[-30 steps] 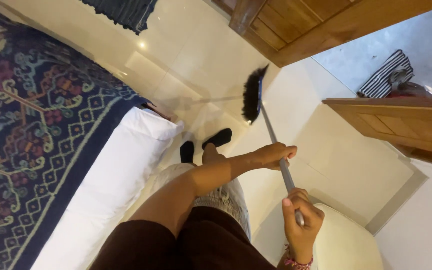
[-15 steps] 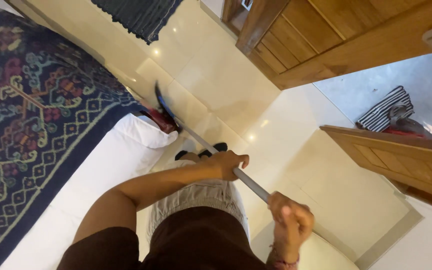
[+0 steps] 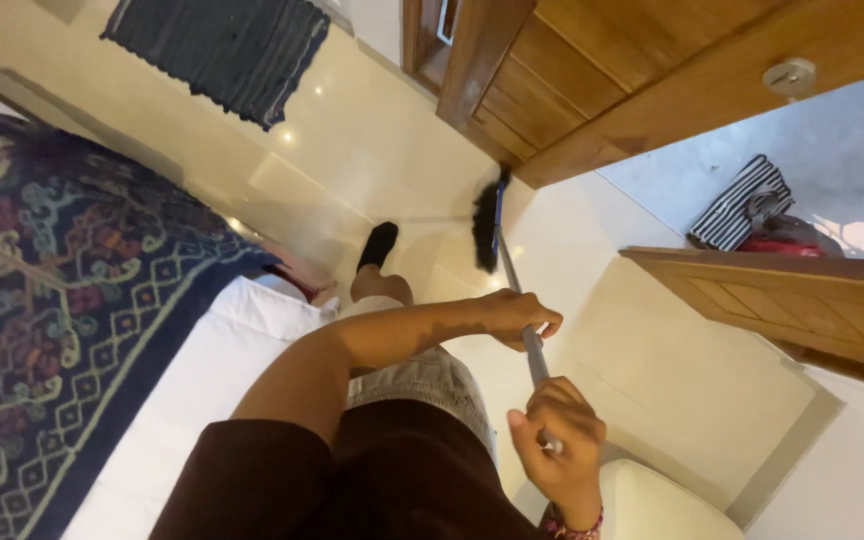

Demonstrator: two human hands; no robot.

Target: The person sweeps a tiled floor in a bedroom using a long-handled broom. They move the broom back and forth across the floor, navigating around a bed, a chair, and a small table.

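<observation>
The broom [image 3: 497,235] ran lengthwise away from the person, left hand [image 3: 518,318] nearer the bristles, right hand [image 3: 560,440] behind, both sets of fingers clamped on its handle.

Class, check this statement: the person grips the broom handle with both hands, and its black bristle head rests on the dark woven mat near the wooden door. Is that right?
Not quite. In the head view both hands, left hand and right hand, do have a grip on the broom handle, but the black bristle head is over the pale tiled floor, well apart from the dark woven mat. It is near the wooden door.
</observation>
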